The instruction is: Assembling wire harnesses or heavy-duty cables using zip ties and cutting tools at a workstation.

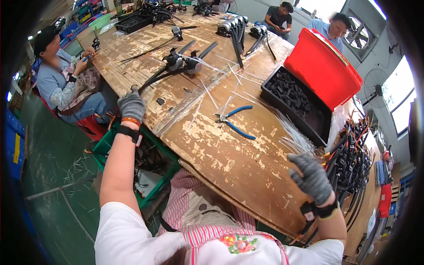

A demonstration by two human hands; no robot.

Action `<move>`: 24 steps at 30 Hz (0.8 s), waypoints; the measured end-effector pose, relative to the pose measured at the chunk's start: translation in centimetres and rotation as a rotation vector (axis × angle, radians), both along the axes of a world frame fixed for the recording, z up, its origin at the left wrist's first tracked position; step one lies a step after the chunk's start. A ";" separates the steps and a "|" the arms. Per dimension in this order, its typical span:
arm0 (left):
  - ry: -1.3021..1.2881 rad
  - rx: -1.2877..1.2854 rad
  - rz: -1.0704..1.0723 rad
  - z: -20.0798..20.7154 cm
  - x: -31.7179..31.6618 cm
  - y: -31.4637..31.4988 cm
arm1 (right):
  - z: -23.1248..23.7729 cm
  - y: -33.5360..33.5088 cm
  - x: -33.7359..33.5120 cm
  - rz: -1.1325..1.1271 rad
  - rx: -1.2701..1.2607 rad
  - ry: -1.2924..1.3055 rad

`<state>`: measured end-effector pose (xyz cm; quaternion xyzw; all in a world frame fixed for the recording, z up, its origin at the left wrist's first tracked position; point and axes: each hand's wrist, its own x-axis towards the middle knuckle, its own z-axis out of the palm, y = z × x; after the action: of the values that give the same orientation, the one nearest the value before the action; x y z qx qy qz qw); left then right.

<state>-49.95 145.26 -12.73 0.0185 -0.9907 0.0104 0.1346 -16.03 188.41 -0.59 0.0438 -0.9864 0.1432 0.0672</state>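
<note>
My left hand (pixel 131 105), in a grey glove, is at the table's left edge. Its fingers are closed at the end of a black cable (pixel 154 79). That cable runs to two silver-and-black rounded parts (pixel 192 66) lying on the table. My right hand (pixel 312 177), also gloved in grey, hovers over the right side with its fingers apart and nothing in them. It is nearest to a fan of white cable ties (pixel 297 134) and a heap of black cable assemblies (pixel 353 163). Between my hands lie cutting pliers (pixel 224 118) with blue handles, jaws pointing left.
A black tray (pixel 273 102) of small black pieces stands at the right, with a red bin (pixel 322 66) tilted against it. Loose white strips lie about the worn wooden table (pixel 198 145). Below its left edge is a green crate (pixel 161 189). A co-worker (pixel 62 84) sits at the left.
</note>
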 end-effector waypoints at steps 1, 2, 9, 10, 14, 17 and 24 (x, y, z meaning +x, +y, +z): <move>0.066 -0.020 -0.088 -0.7 -0.4 -1.7 | -0.6 -0.9 -1.2 0.047 0.059 -0.091; 0.131 -0.042 -0.171 -1.8 -0.4 -3.3 | -1.3 -1.7 -2.5 0.098 0.117 -0.181; 0.158 0.091 -0.385 0.1 8.1 -1.2 | -9.3 -1.9 -12.9 0.024 0.089 -0.111; 0.058 0.096 -0.321 0.4 9.0 -1.5 | -10.3 -2.1 -14.4 0.025 0.168 -0.074; -0.012 0.128 -0.388 -0.1 12.1 -4.1 | -10.6 -3.0 -18.6 0.085 0.271 -0.158; -0.140 0.285 -0.429 3.0 13.9 -5.8 | -11.1 -2.3 -19.8 0.114 0.077 -0.217; -0.146 0.533 -0.464 14.6 8.5 -5.1 | -11.9 -3.0 -20.0 0.118 0.136 -0.093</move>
<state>-41.47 140.13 1.88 -0.1734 -0.9434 -0.2778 0.0529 -36.07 185.38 -12.50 0.0998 -0.9916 0.0817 0.0096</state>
